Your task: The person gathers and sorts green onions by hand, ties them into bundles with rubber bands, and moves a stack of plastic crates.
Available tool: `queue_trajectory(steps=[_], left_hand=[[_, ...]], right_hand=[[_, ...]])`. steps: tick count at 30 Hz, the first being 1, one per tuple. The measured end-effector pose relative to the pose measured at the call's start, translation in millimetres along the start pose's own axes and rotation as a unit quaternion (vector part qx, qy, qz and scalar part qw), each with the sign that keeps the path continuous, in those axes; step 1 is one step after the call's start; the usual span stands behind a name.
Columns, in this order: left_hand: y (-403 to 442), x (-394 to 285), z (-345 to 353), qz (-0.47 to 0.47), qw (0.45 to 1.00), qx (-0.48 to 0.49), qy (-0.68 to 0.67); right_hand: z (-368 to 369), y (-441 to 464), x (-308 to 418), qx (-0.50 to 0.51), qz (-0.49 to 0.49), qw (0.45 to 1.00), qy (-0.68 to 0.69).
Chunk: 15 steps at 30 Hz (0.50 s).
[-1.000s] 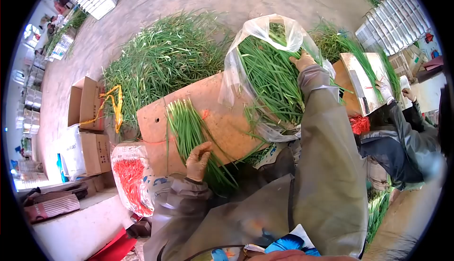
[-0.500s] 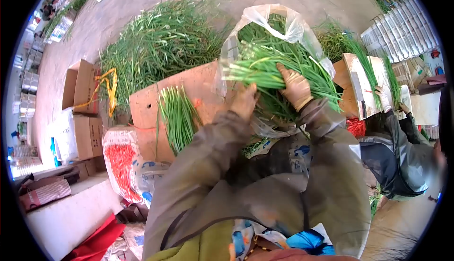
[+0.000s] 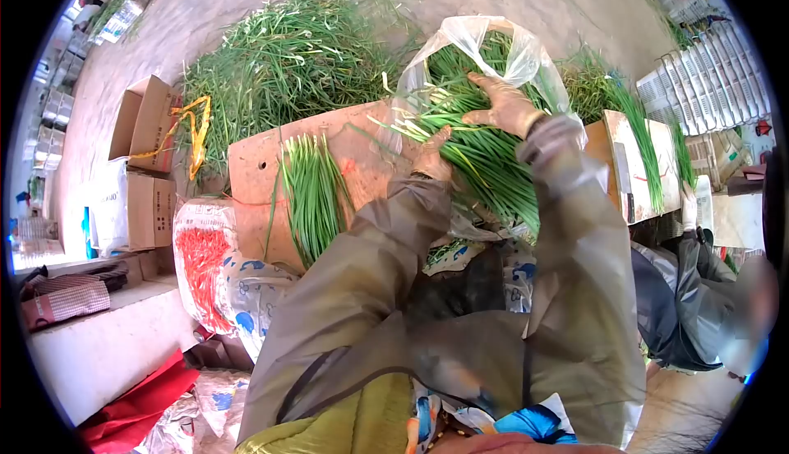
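Note:
Long green garlic chives with pale stem ends lie in and over the mouth of a clear plastic bag. My left hand is closed around the near side of the stem ends. Gloved, my right hand rests across the top of the chives with its thumb and fingers apart. To the left, a separate bunch of chives lies on a wooden board.
A large heap of loose greens covers the floor beyond the board. Left are cardboard boxes and a sack with red ties. At right, a co-worker's sleeve is beside another board, with stacked white crates behind.
The chives at my hands have swung from lying crosswise to pointing more toward me. My right hand has moved up and its fingers have spread; my left hand stays near the stem ends.

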<state>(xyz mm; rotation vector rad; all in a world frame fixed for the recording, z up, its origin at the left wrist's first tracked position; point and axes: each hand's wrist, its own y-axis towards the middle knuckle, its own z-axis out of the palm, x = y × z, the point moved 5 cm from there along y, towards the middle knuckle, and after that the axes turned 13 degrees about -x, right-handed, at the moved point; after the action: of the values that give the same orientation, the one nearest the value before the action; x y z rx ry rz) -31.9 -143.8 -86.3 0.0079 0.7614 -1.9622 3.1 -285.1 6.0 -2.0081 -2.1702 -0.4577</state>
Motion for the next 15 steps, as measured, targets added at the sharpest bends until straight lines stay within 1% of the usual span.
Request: queue_trajectory(steps=[1, 3, 4, 5, 7, 9, 11, 12, 13, 15], left_hand=[[2.7, -0.5, -2.0, 0.002, 1.0, 0.0, -0.003], [3.9, 0.7, -2.1, -0.041, 0.998, 0.043, -0.026], [3.4, -0.4, -3.8, -0.041, 0.998, 0.04, -0.029], [2.8, -1.5, -4.9, -0.026, 0.999, 0.043, -0.012], [-4.6, -7.9, 2.5, 0.001, 0.999, 0.049, 0.021], [-6.0, -5.4, 1.4, 0.005, 0.999, 0.036, 0.033], [8.7, 2.0, -16.1, 0.052, 0.998, -0.017, 0.005], [7.3, -2.2, -10.3, 0.043, 0.995, 0.008, -0.085], [29.7, -1.2, -35.9, 0.086, 0.996, 0.009, 0.018], [53.6, 8.7, -77.6, 0.005, 0.991, -0.094, -0.095]], right_hand=[[12.1, 9.6, -0.4, 0.049, 0.001, 0.999, 0.02], [33.8, 15.5, 0.6, 0.174, 0.054, 0.971, 0.152], [40.7, 16.1, 7.6, 0.181, 0.057, 0.953, 0.236], [42.8, 16.8, 7.5, 0.185, 0.057, 0.952, 0.236], [33.2, 10.5, 28.2, 0.288, 0.077, 0.914, 0.277], [28.0, 9.6, 25.7, 0.281, 0.095, 0.919, 0.26], [19.0, 11.7, 4.1, 0.21, 0.157, 0.928, 0.266], [5.2, 13.4, -9.1, 0.131, 0.182, 0.933, 0.281], [-10.4, 13.8, -25.2, 0.052, 0.205, 0.932, 0.294], [-7.7, 13.5, -70.2, -0.008, 0.258, 0.886, 0.386]])
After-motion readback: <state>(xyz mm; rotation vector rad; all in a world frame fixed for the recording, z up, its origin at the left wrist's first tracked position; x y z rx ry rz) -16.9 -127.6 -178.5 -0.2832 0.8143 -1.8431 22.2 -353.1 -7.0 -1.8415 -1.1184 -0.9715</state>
